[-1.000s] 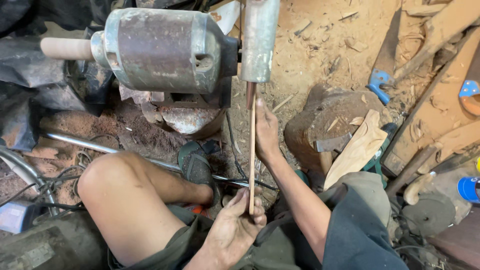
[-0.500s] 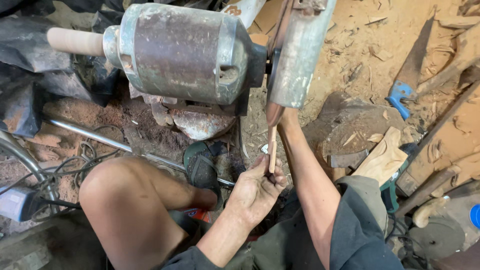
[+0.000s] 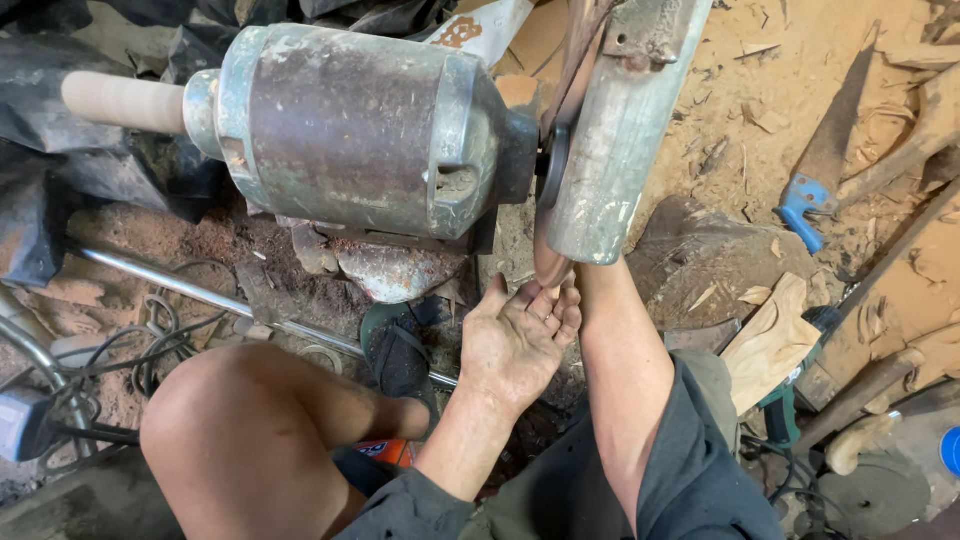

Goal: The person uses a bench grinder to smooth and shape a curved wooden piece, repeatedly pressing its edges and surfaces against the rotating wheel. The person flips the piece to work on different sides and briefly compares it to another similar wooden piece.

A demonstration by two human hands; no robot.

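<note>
L hand (image 3: 515, 345) under sander guard (image 3: 615, 150), motor (image 3: 350, 125) beside; R hand prob. hidden.
</note>
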